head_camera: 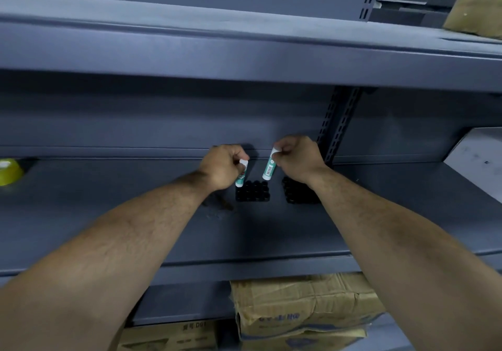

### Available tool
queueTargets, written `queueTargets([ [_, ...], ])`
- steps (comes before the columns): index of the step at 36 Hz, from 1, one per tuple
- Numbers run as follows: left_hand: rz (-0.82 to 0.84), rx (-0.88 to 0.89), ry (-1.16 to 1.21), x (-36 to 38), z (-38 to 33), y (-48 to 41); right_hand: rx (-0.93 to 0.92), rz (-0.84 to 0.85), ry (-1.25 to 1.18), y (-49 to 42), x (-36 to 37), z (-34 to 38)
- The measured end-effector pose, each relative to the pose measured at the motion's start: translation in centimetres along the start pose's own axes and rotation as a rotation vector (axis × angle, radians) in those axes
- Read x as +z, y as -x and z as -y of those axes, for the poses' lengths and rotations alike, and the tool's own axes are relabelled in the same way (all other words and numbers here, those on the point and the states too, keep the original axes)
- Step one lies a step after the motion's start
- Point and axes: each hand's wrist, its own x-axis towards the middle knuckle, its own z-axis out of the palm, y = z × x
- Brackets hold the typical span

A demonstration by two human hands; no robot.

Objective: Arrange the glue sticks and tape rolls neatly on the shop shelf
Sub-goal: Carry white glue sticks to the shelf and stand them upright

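Note:
My left hand (224, 166) grips a white-and-teal glue stick (241, 174), held upright over the left edge of a black cluster of glue-stick caps (252, 191) on the grey shelf (135, 214). My right hand (297, 159) pinches the top of a second white-and-teal glue stick (269, 166), tilted slightly, between the two clusters. A second black cluster (294, 191) stands to the right, partly hidden under my right wrist. A yellow tape roll (9, 172) sits at the shelf's far left.
The upper shelf's lip (244, 57) hangs over the working shelf. A slotted upright post (338, 125) stands behind my right hand. Cardboard boxes (304, 310) sit on the level below. A pale board (478, 155) leans at the right.

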Motion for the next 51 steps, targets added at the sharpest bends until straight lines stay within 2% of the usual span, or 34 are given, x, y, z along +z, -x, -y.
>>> queueTargets([
  [7, 0.028, 0.029, 0.006, 0.5, 0.0, 0.2, -0.013, 0.002, 0.003, 0.1, 0.3, 0.4],
  [14, -0.012, -0.068, 0.054, -0.5, 0.7, 0.2, -0.019, 0.049, 0.038, 0.1, 0.7, 0.6],
  [26, 0.086, -0.009, -0.123, -1.2, -0.7, -1.0, -0.039, 0.115, 0.084, -0.6, 2.6, 1.1],
  [51, 0.116, -0.074, -0.062, -1.9, -1.2, -1.1, -0.094, 0.213, 0.266, -1.7, 4.6, 1.2],
])
